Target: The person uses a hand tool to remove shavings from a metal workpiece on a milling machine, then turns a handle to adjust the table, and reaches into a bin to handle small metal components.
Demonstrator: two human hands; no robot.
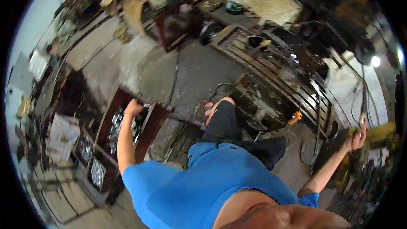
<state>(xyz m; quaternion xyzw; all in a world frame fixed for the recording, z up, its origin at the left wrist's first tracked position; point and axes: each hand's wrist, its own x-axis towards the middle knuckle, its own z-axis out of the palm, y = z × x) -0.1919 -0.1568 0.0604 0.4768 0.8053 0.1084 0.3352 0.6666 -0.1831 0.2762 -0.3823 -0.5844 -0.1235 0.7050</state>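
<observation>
My left hand (134, 107) reaches into a dark red-brown wooden tray (153, 130) on the left. Its fingers look curled; what they hold, if anything, is hidden. Beside and below that hand lie shiny metal pieces (114, 132) in the tray. My right hand (356, 140) is raised at the far right, its fingers bent around the lower end of a dark, thin, upright rod-like thing (363, 101). Blur hides exactly what that thing is. Cables hang close to it.
A long machine with slatted metal rails (271, 70) runs across the right, an orange handle (295, 118) near its front. More small metal parts (97, 173) fill a compartment at lower left. A glass bottle (235, 2) stands at the back. A dark line (174, 78) crosses the floor.
</observation>
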